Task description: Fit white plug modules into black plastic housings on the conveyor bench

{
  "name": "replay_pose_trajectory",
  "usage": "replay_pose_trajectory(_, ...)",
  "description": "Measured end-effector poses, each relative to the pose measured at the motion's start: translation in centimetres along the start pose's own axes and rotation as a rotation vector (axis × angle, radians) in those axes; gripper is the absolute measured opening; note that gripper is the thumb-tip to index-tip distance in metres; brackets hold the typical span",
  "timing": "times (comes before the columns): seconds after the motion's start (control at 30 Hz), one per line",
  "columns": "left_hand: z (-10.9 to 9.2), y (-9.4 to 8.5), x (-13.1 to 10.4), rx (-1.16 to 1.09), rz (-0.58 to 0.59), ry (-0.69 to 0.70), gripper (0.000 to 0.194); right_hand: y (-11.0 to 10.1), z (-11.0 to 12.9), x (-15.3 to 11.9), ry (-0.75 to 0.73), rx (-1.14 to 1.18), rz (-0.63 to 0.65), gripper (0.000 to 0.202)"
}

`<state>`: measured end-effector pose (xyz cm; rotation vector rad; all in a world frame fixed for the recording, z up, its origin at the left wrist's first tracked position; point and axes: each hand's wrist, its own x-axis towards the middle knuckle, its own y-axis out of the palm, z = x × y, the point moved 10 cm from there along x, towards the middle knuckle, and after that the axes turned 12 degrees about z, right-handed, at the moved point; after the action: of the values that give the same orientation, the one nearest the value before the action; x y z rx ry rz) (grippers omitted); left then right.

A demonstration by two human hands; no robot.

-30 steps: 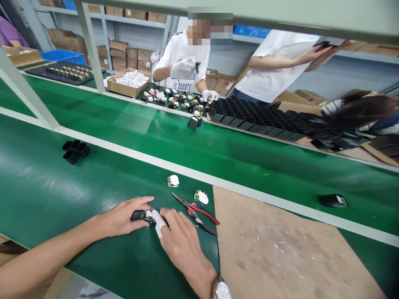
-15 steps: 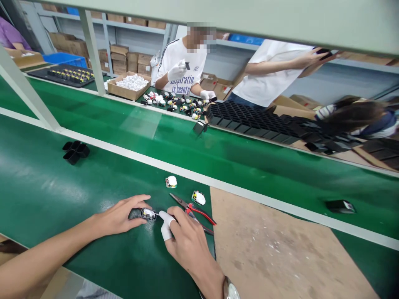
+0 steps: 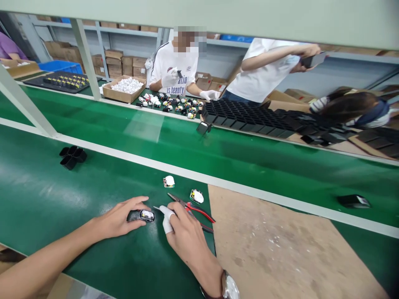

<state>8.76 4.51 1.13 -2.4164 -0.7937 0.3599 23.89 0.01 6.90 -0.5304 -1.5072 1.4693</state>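
My left hand [image 3: 123, 218] is closed around a small black housing [image 3: 146, 216], thumb and fingers on its sides. White and yellow parts of a circuit board show in the housing's open end. My right hand [image 3: 183, 228], with white finger cots on thumb and forefinger, pinches a thin metal-tipped tool [image 3: 156, 207]; its kind is mostly hidden. The tip points at the housing, a small gap away. Red-handled pliers [image 3: 187, 206] lie open just behind my right hand. Two circuit boards with white tops, one on the left [image 3: 168, 181] and one on the right [image 3: 197, 196], lie beyond the pliers.
Several black housings [image 3: 72, 157] stand at the left. A brown board [image 3: 274, 245] covers the table at right. Past a white rail [image 3: 131, 160] runs a green belt [image 3: 264, 162] carrying a black case [image 3: 354, 202]. Co-workers [image 3: 174, 68] sit and stand opposite, behind rows of black housings [image 3: 246, 118].
The tool tip has drawn back from the housing's edge. On the belt, the black cases have shifted right. A co-worker opposite has lowered a gloved hand; the view has turned slightly.
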Motion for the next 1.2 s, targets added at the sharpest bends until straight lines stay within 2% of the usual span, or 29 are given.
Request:
replay_pose_trajectory(0.1,0.0,0.0,-0.1,0.018,0.001,-0.007,0.067,1.4,-1.0,-0.3,0.046,-0.089,0.06,0.045)
replay_pose_trajectory(0.17,0.0,0.1,-0.1,0.03,0.001,-0.006,0.067,1.7,-0.8,-0.3,0.037,-0.08,0.073,0.044)
replay_pose_trajectory(0.3,0.1,0.3,-0.1,0.039,0.0,0.004,0.068,0.6,0.8,0.2,-0.039,0.162,0.02,0.034)
replay_pose_trajectory(0.47,-0.1,0.5,0.0,0.029,0.021,0.013,0.064,1.1,2.7,1.0,-0.122,0.311,0.138,0.036)
replay_pose_trajectory(0.57,0.0,0.6,0.0,0.017,0.037,-0.012,0.063,1.8,2.4,0.9,-0.12,0.357,0.179,0.036)
replay_pose_trajectory(0.73,0.1,0.8,0.0,0.01,0.045,-0.024,0.064,1.6,1.6,0.3,-0.124,0.41,0.119,0.036)
replay_pose_trajectory(0.87,0.0,0.7,0.0,-0.001,0.034,-0.007,0.065,1.5,1.5,0.2,-0.119,0.416,0.126,0.032)
replay_pose_trajectory(0.97,-0.2,0.5,0.0,-0.004,0.018,0.015,0.069,1.3,1.4,0.2,-0.097,0.452,0.116,0.037)
replay_pose_trajectory(1.1,-0.3,0.5,-0.1,0.012,0.014,0.048,0.071,1.6,1.9,0.1,-0.101,0.367,0.169,0.038)
replay_pose_trajectory(1.2,-0.3,0.5,-0.1,0.025,0.015,0.059,0.072,1.8,1.5,0.0,-0.085,0.406,0.174,0.037)
